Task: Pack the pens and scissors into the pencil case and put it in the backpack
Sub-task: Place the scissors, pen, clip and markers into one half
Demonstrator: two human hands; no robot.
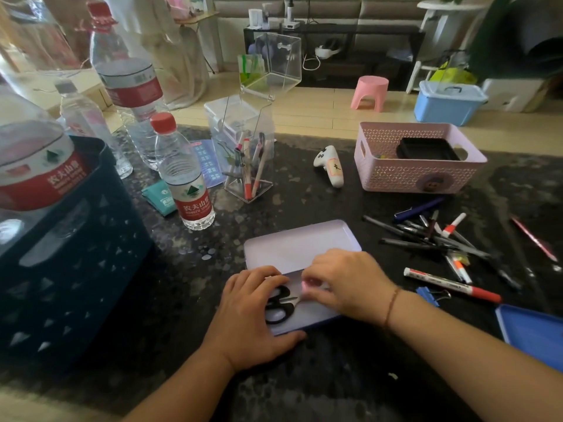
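Observation:
An open lilac tin pencil case (300, 246) lies on the dark table in front of me, its lid tipped back. Black-handled scissors (278, 306) lie in its near tray. My left hand (253, 318) grips the tray's left end, thumb on the front edge and fingers curled over the scissor handles. My right hand (344, 283) covers the tray's right part, fingertips pinching something small and pinkish inside; the scissor blades are hidden beneath it. A heap of several pens (438, 239) lies to the right, with a red-and-white marker (454, 285) nearer me. No backpack shows.
A dark blue crate (70, 260) with a big water jug stands at the left, with water bottles (185, 178) behind it. A clear pen holder (248, 166), a white controller (330, 166) and a pink basket (417, 175) stand behind the case. A blue lid (533, 336) and blue binder clip (431, 295) lie right.

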